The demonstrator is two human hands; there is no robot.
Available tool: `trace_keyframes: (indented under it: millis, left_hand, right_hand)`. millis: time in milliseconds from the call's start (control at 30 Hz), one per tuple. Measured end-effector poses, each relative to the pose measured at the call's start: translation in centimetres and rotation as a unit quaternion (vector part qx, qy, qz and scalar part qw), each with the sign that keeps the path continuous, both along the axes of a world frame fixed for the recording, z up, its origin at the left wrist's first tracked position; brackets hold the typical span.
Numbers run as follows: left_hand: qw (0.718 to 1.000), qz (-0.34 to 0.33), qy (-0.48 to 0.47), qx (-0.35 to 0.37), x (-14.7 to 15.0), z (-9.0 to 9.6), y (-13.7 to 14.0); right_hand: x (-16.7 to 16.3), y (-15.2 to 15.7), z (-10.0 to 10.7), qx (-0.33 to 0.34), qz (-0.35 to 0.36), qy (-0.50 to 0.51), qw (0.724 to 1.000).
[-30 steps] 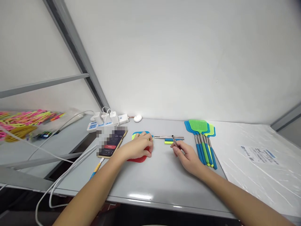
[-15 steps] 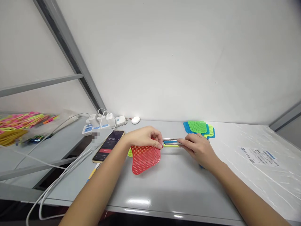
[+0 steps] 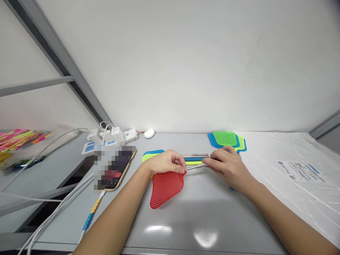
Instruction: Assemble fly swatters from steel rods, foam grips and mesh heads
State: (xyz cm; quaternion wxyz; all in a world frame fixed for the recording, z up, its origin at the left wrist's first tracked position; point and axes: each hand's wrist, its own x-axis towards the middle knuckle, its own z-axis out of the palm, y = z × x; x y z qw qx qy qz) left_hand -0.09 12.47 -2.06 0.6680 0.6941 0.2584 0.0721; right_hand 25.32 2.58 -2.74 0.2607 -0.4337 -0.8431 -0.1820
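Note:
My left hand (image 3: 170, 163) pinches the narrow neck of a red perforated fly swatter head (image 3: 168, 187), which hangs tilted toward me above the grey table. Between the fingers of my right hand (image 3: 227, 164) is a thin metal rod (image 3: 196, 166). Its left tip lies close to the red neck, apparently just short of it. Whatever the rod's other end joins is hidden by my palm, though a bit of blue shows below it. Behind my hands lie more metal rods (image 3: 195, 155) with a blue handle (image 3: 196, 159) and a yellow-green handle (image 3: 193, 163). Lime and blue swatter heads (image 3: 150, 154) are partly covered by my left hand.
A pile of green, blue and lime swatter heads (image 3: 225, 139) lies at the back right, beside plastic-wrapped white material (image 3: 297, 198). To the left are a phone (image 3: 124, 166), a power strip (image 3: 89, 148), a white round device (image 3: 149, 133) and loose cables (image 3: 61, 209).
The red swatter head has come slightly lower and nearer to me. The rod in my right hand now slants, and its tip shows by the neck. The camera view has shifted a little.

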Motion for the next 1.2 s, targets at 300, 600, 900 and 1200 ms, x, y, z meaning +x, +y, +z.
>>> trace_keyframes:
  millis: [300, 600, 900, 1200]
  left_hand:
    - [1.000, -0.014, 0.018, 0.014, 0.1, 0.1, -0.1]
    - [0.999, -0.014, 0.023, 0.021, 0.0, 0.6, -0.1]
    - [0.995, -0.020, 0.065, 0.077, 0.2, 1.4, -0.7]
    - [0.995, -0.020, 0.064, 0.077, 0.2, 1.1, -0.5]
  right_hand:
    - [-0.3, -0.2, 0.1, -0.005, 0.010, -0.015, 1.000]
    - [0.0, -0.3, 0.1, -0.016, 0.006, -0.035, 0.999]
    - [0.0, -0.6, 0.5, -0.010, -0.002, -0.082, 0.997]
    - [-0.1, -0.8, 0.4, 0.003, -0.006, -0.073, 0.997]
